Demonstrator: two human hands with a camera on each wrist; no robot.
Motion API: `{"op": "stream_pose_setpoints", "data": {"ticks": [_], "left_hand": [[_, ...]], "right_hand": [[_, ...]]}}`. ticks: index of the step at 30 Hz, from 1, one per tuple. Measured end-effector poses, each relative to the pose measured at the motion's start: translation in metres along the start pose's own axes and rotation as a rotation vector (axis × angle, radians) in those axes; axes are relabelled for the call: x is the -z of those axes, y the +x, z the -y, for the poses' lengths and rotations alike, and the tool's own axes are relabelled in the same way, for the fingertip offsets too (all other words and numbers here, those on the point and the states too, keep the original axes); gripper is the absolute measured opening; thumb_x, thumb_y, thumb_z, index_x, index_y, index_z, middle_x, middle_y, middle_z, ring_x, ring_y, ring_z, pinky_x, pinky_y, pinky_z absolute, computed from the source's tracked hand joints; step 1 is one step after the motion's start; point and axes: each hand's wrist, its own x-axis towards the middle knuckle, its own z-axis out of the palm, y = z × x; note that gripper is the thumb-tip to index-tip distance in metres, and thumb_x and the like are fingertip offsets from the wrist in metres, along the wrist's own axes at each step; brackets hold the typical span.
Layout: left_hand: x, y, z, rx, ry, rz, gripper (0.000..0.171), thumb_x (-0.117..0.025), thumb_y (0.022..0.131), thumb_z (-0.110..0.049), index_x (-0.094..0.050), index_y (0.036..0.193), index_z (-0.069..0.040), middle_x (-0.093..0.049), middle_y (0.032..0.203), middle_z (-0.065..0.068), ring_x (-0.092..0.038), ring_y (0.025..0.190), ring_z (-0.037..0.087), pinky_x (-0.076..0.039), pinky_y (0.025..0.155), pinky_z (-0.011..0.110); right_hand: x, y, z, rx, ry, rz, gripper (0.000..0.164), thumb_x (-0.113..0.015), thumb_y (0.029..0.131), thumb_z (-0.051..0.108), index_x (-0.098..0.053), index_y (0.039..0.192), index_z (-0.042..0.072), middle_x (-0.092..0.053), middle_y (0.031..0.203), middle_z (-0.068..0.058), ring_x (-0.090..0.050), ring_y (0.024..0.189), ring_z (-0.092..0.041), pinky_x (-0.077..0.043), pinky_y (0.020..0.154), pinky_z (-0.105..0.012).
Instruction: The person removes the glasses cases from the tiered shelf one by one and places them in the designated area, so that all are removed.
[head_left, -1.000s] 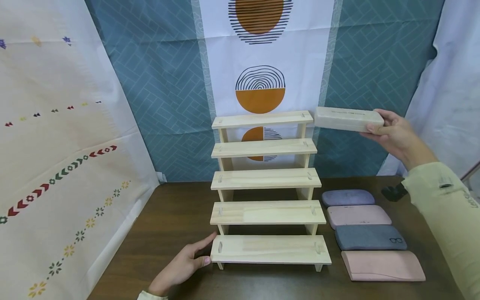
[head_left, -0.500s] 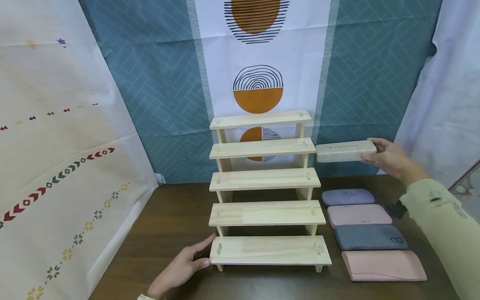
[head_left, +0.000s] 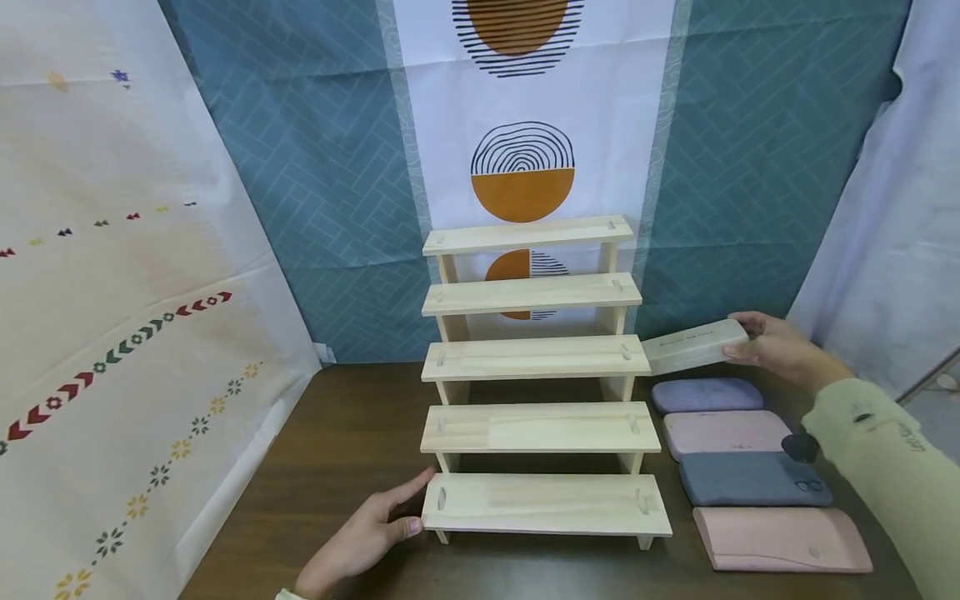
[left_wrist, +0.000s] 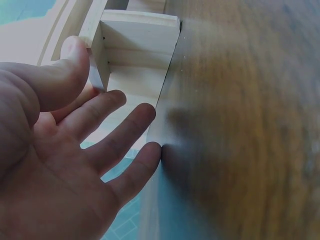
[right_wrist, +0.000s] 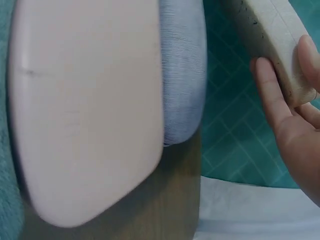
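A pale grey, oblong case with a line of small print is in my right hand, pinched at its right end between thumb and fingers. It is tilted, low behind the row of cases, its left end by the third step of a wooden stepped rack. In the right wrist view, scuff marks show on the held case. My left hand touches the left end of the lowest step with thumb and index finger. The left wrist view has the fingers of that hand extended beside the rack's end.
Right of the rack lie a purple case, a pink case, a blue case with a glasses emblem, and a light pink case in front. A dark wooden table bears everything. Patterned cloths hang behind.
My right hand has lowered the grey case from beside the top step to just behind the purple case, and its left end now tilts down. My left hand stays at the rack.
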Motion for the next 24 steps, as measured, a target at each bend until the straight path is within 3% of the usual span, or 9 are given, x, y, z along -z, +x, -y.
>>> {"op": "stream_pose_setpoints", "data": {"ticks": [3, 7, 10, 16, 24], "left_hand": [[0.000, -0.001, -0.001, 0.001, -0.005, 0.006, 0.063, -0.065, 0.099, -0.021, -0.040, 0.156, -0.010, -0.039, 0.157, 0.008, -0.033, 0.141, 0.033, -0.031, 0.108, 0.026], [0.000, -0.002, -0.002, 0.002, -0.006, 0.002, 0.063, -0.065, 0.099, -0.021, -0.040, 0.156, -0.012, -0.039, 0.157, 0.007, -0.033, 0.141, 0.032, -0.031, 0.108, 0.026], [0.000, -0.002, -0.002, 0.002, 0.001, -0.008, 0.063, -0.065, 0.099, -0.021, -0.040, 0.156, -0.012, -0.040, 0.157, 0.005, -0.034, 0.141, 0.032, -0.032, 0.108, 0.026], [0.000, -0.001, -0.002, 0.005, 0.009, -0.006, 0.062, -0.064, 0.099, -0.022, -0.041, 0.156, -0.014, -0.040, 0.157, 0.004, -0.035, 0.141, 0.031, -0.032, 0.109, 0.028], [-0.001, 0.000, -0.001, 0.020, 0.018, 0.001, 0.061, -0.064, 0.099, -0.021, -0.041, 0.156, -0.016, -0.040, 0.157, 0.002, -0.035, 0.141, 0.030, -0.032, 0.109, 0.031]], "right_hand": [[-0.002, 0.001, -0.004, -0.010, -0.090, 0.015, 0.091, -0.071, 0.096, 0.017, -0.008, 0.154, -0.014, -0.020, 0.152, -0.041, -0.043, 0.124, -0.043, -0.050, 0.086, -0.026], [-0.004, 0.005, -0.007, 0.005, -0.235, 0.013, 0.086, -0.070, 0.094, 0.013, -0.013, 0.150, -0.019, -0.024, 0.147, -0.045, -0.042, 0.124, -0.051, -0.049, 0.093, -0.047], [-0.004, 0.009, -0.010, 0.029, -0.356, 0.001, 0.080, -0.070, 0.092, 0.008, -0.018, 0.146, -0.021, -0.026, 0.143, -0.048, -0.043, 0.121, -0.053, -0.048, 0.091, -0.054], [-0.004, 0.013, -0.016, 0.037, -0.458, 0.011, 0.075, -0.067, 0.094, 0.008, -0.020, 0.144, -0.023, -0.029, 0.139, -0.049, -0.037, 0.122, -0.059, -0.032, 0.099, -0.071], [-0.007, 0.015, -0.027, -0.039, -0.498, 0.057, 0.076, -0.062, 0.093, 0.001, -0.014, 0.146, -0.023, -0.016, 0.144, -0.051, -0.019, 0.132, -0.067, -0.020, 0.104, -0.075]]}}
